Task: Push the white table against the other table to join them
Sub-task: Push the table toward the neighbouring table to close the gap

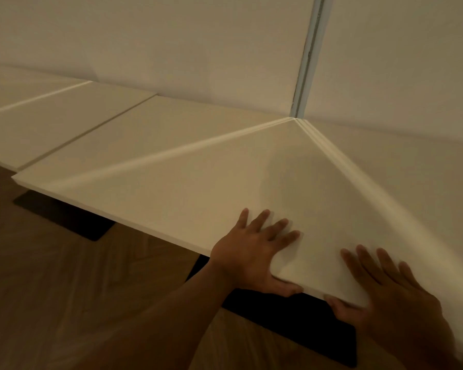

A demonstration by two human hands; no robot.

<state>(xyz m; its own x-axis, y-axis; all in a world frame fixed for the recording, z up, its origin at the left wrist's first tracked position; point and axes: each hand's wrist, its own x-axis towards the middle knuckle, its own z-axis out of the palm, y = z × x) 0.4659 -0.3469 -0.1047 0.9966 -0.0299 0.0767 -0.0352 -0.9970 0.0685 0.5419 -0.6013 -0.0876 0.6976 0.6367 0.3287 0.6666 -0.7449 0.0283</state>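
Observation:
The white table (198, 188) fills the middle of the head view, its near corner pointing at me. My left hand (251, 252) grips that corner, fingers flat on top and thumb under the front edge. My right hand (385, 289) holds the edge just right of the corner the same way. Beyond its far left edge lies the other white table (150, 124); the two tops touch along a bright seam. The picture is blurred by motion.
More white tabletops (51, 121) run in a row to the left along the white wall (171, 49). Black base plates (292, 321) of the tables rest on the wooden floor (64, 289). A grey vertical strip (308, 57) marks the wall corner.

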